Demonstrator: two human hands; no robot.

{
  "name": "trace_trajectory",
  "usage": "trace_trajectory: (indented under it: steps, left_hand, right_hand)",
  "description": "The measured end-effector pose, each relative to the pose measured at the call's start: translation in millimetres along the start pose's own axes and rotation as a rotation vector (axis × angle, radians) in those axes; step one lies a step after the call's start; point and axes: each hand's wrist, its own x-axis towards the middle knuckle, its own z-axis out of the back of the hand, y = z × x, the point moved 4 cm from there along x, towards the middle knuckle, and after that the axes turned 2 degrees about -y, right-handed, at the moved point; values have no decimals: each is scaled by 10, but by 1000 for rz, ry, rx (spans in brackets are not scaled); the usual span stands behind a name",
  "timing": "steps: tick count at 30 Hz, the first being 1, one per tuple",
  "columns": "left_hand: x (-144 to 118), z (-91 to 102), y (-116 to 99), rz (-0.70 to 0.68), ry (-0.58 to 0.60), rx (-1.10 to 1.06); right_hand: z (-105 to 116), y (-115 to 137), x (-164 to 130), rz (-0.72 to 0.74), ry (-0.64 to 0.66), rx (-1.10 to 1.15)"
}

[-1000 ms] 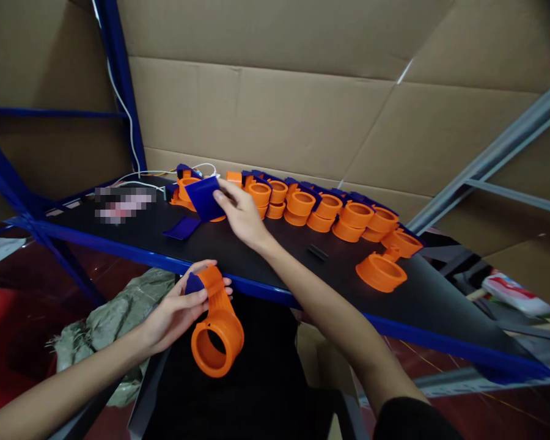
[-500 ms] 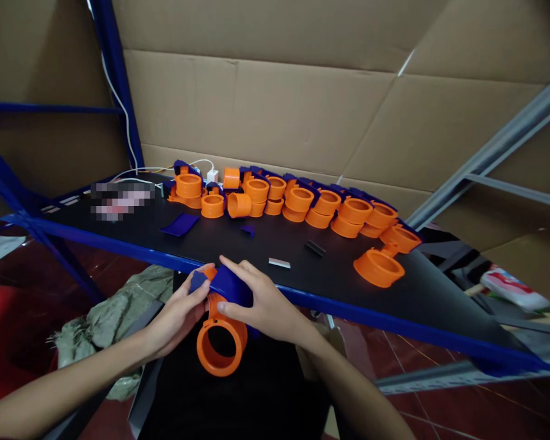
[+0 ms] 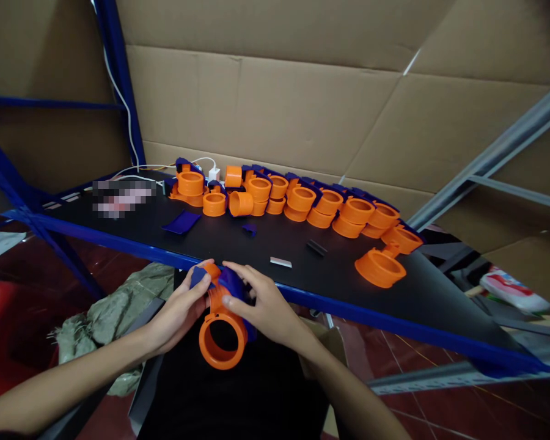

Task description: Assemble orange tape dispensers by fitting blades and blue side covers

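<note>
Both hands hold one orange ring-shaped plastic part [image 3: 222, 335] just in front of the black table's blue front edge [image 3: 348, 305]. My left hand [image 3: 178, 313] grips its upper left side, next to a small blue piece. My right hand [image 3: 261, 305] presses a blue plastic flap [image 3: 231, 282] against the top of the orange part. The ring's opening faces me.
A row of several orange rings with blue pieces [image 3: 302, 201] lines the back of the table. One orange ring [image 3: 379, 267] sits apart at the right. A blue flap [image 3: 182, 222], a small blue bit [image 3: 250, 228], a grey strip [image 3: 280, 262] and a black strip [image 3: 316, 247] lie on the tabletop. Cardboard stands behind.
My right hand took a blue flap from the back row, brought it down to the orange part in my left hand, and now presses it on.
</note>
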Motion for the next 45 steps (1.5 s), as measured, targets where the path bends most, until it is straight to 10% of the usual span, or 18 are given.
trace_trajectory:
  steps: [8,18,26,45]
  left_hand:
    - [-79,-88,-20,8,120,36]
    - [-44,-38,-104,-77,-29,-30]
    - [0,71,-67,-289,-72,-2]
    - [-64,44,-135,-325,-93,158]
  right_hand:
    - [159,-208,33,-197,-73,687]
    - [197,-71,-68,-288,115,935]
    - [48,-264,-78,-370,-23,1070]
    - [-148,-314,-142,-476,-107,1170]
